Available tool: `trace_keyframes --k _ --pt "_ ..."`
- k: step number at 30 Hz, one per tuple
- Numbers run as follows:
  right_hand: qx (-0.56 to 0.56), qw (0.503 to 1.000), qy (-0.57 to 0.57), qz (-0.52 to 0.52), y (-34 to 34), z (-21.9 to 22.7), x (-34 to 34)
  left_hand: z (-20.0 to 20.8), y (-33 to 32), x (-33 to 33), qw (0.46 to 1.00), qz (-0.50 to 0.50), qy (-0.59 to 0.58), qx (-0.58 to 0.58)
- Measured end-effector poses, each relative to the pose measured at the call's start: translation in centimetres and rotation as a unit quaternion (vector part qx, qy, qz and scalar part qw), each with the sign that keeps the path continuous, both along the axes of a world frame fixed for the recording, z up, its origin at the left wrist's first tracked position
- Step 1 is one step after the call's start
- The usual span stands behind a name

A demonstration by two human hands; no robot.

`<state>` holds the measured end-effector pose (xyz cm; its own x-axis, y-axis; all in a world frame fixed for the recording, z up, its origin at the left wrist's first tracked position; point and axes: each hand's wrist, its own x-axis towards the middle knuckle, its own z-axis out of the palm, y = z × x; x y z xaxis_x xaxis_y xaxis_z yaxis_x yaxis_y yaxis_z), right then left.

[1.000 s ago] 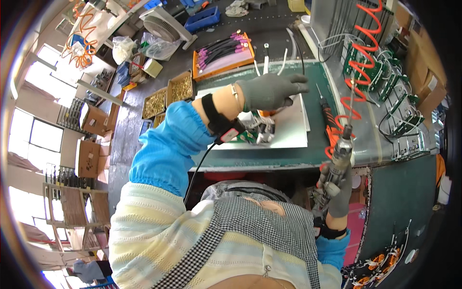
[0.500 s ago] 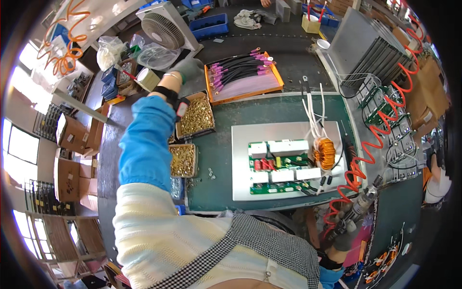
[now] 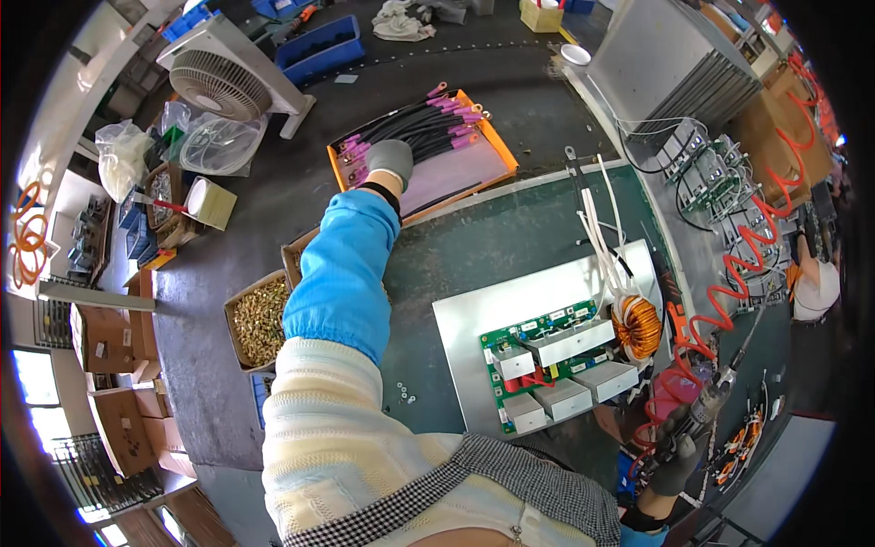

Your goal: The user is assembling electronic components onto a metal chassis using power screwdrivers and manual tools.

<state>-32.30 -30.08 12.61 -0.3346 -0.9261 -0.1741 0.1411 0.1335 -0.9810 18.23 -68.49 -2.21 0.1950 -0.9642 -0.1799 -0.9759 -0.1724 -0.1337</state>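
Note:
My left hand [image 3: 390, 162], in a grey glove, reaches over the left side of an orange-edged tray [image 3: 497, 146]. It is at the purple ends of several black cables [image 3: 436, 129] with ring lugs; its fingers are hidden beneath it. At the lower right, my gloved right hand [image 3: 674, 469] is closed around a metal power screwdriver [image 3: 702, 410] beside a coiled red hose. Between the arms lies a silvery metal plate [image 3: 465, 346] bearing a green circuit board [image 3: 501, 392] with white blocks. A copper-wound coil [image 3: 637, 328] and white wires [image 3: 597, 228] are at its right.
Left of my sleeve is a box of brass-coloured fasteners [image 3: 260, 324]. A grey fan [image 3: 219, 82] and blue bin [image 3: 319, 50] stand at the far left. Stacked metal plates [image 3: 674, 73] stand far right, near more circuit boards [image 3: 702, 178]. Small washers [image 3: 404, 393] lie on the green mat.
My left hand has moved from beside the tray's left edge onto the cables. The view has turned and shifted; my right hand still holds the screwdriver, which points farther up and right.

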Motion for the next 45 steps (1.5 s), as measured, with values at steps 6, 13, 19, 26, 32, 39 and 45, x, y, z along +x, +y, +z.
trace_keyframes --k 6,13,19,26,32,39,45 --pt "-0.008 1.0 -0.007 -0.009 -0.7 0.5 1.2 -0.6 -0.5 0.8 0.999 -0.007 -0.036 0.014" --pt "-0.02 0.998 -0.035 0.044 0.6 0.0 -0.1 9.2 6.1 1.7 0.967 -0.217 -0.069 0.115" --pt "-0.059 0.989 -0.08 0.107 1.6 -1.1 -1.1 19.4 15.6 -1.4 0.837 0.075 0.536 -0.079" --pt "-0.043 0.969 -0.128 0.206 3.1 -2.0 -4.6 22.0 22.7 -6.9 0.602 0.066 0.791 -0.086" --pt "-0.002 0.927 -0.059 0.369 5.3 -2.2 -8.1 24.2 27.1 -17.8 0.703 -0.038 0.701 -0.11" --pt "-0.003 0.905 -0.072 0.42 9.4 -4.3 -10.1 23.7 28.3 -28.6 0.78 -0.139 0.609 -0.038" --pt "-0.035 0.902 -0.052 0.427 11.4 -6.2 -11.2 23.2 30.0 -33.5 0.805 -0.203 0.557 0.024"
